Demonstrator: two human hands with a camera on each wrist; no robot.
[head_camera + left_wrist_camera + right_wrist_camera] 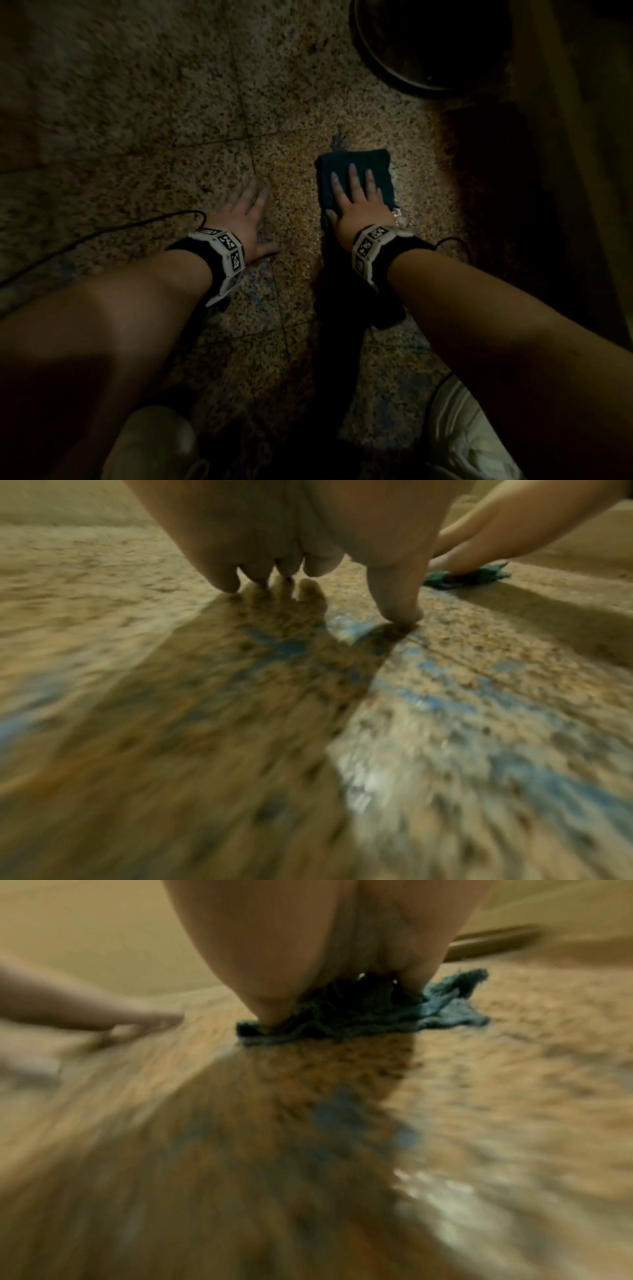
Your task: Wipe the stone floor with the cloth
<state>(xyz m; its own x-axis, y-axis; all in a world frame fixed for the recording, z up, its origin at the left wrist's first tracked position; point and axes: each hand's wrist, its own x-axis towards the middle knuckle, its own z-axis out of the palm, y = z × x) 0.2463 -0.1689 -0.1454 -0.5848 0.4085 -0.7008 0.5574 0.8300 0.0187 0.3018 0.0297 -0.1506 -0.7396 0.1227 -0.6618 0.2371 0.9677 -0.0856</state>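
A dark teal folded cloth [373,164] lies flat on the speckled stone floor [164,130], right of centre. My right hand [358,197] presses down on it with straight, spread fingers; the right wrist view shows the cloth [445,1010] bunched under the palm [308,947]. My left hand [245,214] rests flat on the bare floor to the left, fingers spread, holding nothing. In the left wrist view its fingertips [400,615] touch the stone floor [103,588], and the cloth [469,578] shows at the upper right. Wet sheen marks the floor near the cloth.
A dark round basin [431,44] stands at the upper right. A shadowed wall or ledge [582,171] runs down the right side. A thin cable [102,236] trails left from my wrist. My white shoes [154,442] are at the bottom.
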